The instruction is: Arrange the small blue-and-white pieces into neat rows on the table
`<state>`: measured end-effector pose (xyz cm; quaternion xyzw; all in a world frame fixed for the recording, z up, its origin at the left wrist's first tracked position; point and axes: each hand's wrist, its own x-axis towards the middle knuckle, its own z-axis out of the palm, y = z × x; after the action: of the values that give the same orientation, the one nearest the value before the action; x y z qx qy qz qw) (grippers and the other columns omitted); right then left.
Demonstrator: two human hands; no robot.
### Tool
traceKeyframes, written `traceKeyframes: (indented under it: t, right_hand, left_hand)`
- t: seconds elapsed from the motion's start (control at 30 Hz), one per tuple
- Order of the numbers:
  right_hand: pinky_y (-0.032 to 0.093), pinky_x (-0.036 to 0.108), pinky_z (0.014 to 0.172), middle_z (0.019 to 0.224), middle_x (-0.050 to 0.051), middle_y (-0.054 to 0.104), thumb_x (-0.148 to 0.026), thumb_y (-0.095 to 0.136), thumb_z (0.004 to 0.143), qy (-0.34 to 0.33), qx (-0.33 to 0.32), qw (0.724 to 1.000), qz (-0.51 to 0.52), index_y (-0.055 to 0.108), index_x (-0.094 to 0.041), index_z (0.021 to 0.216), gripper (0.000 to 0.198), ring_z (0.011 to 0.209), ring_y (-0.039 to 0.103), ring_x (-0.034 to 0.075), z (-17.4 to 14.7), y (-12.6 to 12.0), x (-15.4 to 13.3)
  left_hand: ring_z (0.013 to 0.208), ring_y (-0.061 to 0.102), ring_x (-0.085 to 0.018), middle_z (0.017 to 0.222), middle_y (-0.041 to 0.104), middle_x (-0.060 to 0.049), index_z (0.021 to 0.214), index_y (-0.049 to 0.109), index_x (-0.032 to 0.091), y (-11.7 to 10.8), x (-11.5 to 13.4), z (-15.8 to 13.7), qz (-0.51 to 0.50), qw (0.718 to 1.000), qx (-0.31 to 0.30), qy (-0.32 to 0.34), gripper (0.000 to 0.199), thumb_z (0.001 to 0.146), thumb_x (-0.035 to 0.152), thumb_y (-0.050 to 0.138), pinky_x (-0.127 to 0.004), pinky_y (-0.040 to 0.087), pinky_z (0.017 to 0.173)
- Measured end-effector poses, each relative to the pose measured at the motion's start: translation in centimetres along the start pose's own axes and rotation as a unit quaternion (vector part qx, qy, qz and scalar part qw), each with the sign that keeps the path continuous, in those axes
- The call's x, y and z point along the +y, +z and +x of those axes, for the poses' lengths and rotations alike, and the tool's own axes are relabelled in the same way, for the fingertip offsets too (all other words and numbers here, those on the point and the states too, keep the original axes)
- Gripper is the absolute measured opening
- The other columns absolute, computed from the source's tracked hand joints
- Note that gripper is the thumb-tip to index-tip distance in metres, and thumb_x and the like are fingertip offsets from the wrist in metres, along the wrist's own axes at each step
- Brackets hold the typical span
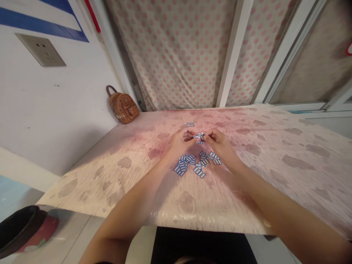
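My left hand [183,140] and my right hand [216,140] meet over the middle of the table. Between their fingertips they hold a small blue-and-white piece [199,137], closed on it from both sides. What kind of piece it is, I cannot make out. Just in front of my wrists lies a loose spread of similar flat blue-edged white pieces [181,165], several of them overlapping. Beyond my hands, a small neat group of such pieces [190,124] lies flat on the tablecloth.
A patterned plastic tablecloth [123,190] covers the table. At the back left a brown mini backpack [125,107] leans by the wall. A dotted curtain [176,55] hangs behind the far edge. On the floor at left stands a dark-rimmed bin [35,231].
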<state>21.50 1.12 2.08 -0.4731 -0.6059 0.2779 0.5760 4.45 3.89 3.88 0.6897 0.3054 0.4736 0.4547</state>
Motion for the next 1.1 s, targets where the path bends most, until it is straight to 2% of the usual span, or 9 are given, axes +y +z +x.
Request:
traceKeyframes:
  t: [0.07, 0.17, 0.27, 0.5, 1.03, 1.1]
  right_hand:
    - [0.042, 0.031, 0.067, 0.072, 0.0, 0.061, -0.034, 0.06, 0.08, 0.006, 0.01, 1.0, -0.007, 0.055, -0.021, 0.074, 0.015, 0.071, 0.058, 0.017, -0.1, 0.0, -0.1]
    - [0.042, 0.031, 0.066, 0.072, 0.0, 0.061, -0.034, 0.059, 0.081, 0.013, 0.021, 1.0, -0.018, 0.055, -0.021, 0.075, 0.015, 0.07, 0.057, 0.016, -0.1, 0.0, -0.2]
    - [0.043, 0.031, 0.067, 0.072, 0.001, 0.061, -0.034, 0.059, 0.081, 0.015, 0.025, 0.999, -0.019, 0.056, -0.021, 0.075, 0.014, 0.071, 0.058, 0.017, -0.2, 0.0, -0.1]
    - [0.042, 0.031, 0.065, 0.071, 0.001, 0.061, -0.036, 0.059, 0.081, 0.019, 0.032, 0.999, -0.033, 0.056, -0.021, 0.075, 0.016, 0.07, 0.058, 0.018, -0.3, 0.0, -0.3]
    - [0.043, 0.031, 0.066, 0.071, 0.0, 0.06, -0.034, 0.058, 0.083, 0.011, 0.027, 0.999, -0.045, 0.055, -0.021, 0.077, 0.015, 0.069, 0.057, 0.017, -0.4, 0.2, 0.1]
    - [0.046, 0.032, 0.068, 0.076, 0.001, 0.061, -0.031, 0.058, 0.083, 0.001, 0.028, 0.999, -0.047, 0.056, -0.021, 0.085, 0.011, 0.072, 0.059, 0.018, -0.4, 0.2, 0.1]
  left_hand:
    - [0.068, 0.064, -0.011, 0.076, 0.069, -0.002, 0.098, 0.062, 0.015, 0.3, 0.1, -0.1, -0.02, 0.999, 0.023, -0.007, 0.032, 0.071, 0.023, 0.078, -0.022, 0.047, 0.068]
    - [0.066, 0.064, -0.012, 0.07, 0.068, 0.0, 0.108, 0.062, 0.014, 0.7, -0.1, -0.2, -0.054, 0.997, 0.024, -0.039, 0.039, 0.073, 0.023, 0.077, -0.023, 0.048, 0.067]
    - [0.072, 0.069, -0.016, 0.073, 0.071, -0.003, 0.106, 0.066, 0.013, 1.0, -0.2, -0.4, -0.083, 0.994, 0.02, -0.07, 0.035, 0.075, 0.025, 0.077, -0.026, 0.051, 0.07]
    - [0.084, 0.072, -0.02, 0.096, 0.076, -0.011, 0.103, 0.071, 0.013, 1.5, 0.2, -1.0, -0.114, 0.988, 0.026, -0.102, 0.028, 0.079, 0.027, 0.075, -0.031, 0.055, 0.078]
    - [0.081, 0.072, -0.019, 0.091, 0.076, -0.01, 0.095, 0.073, 0.012, 1.7, 0.1, -1.0, -0.131, 0.984, 0.03, -0.113, 0.026, 0.078, 0.031, 0.076, -0.031, 0.056, 0.079]
    - [0.081, 0.072, -0.019, 0.09, 0.076, -0.009, 0.094, 0.073, 0.012, 1.6, 0.0, -0.9, -0.121, 0.986, 0.035, -0.111, 0.023, 0.079, 0.029, 0.075, -0.03, 0.056, 0.077]
